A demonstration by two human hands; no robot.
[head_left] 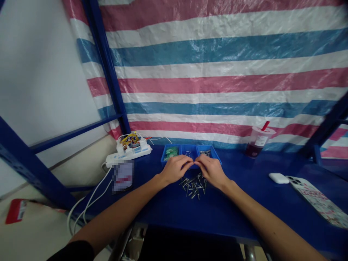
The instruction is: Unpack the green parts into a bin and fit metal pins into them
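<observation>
My left hand (175,168) and my right hand (212,170) meet at the fingertips, just over the front of the blue bins. Both are closed in a pinch; whatever lies between the fingertips is too small to make out. Below them on the table lies a loose pile of small dark and silvery metal pins (194,186). The left blue bin (163,159) holds small green pieces (171,153). A few thin pieces show in the middle bin (187,148), partly hidden by my hands. In the right bin (216,155) are small metal parts (206,153).
A white power strip (130,156) with cables and a phone-like, pixelated object (123,176) are at the left. To the right stand a drink cup (257,141) with a red straw, a white earbud case (278,178) and a phone (317,199). Blue frame posts (106,65) flank the table (174,214).
</observation>
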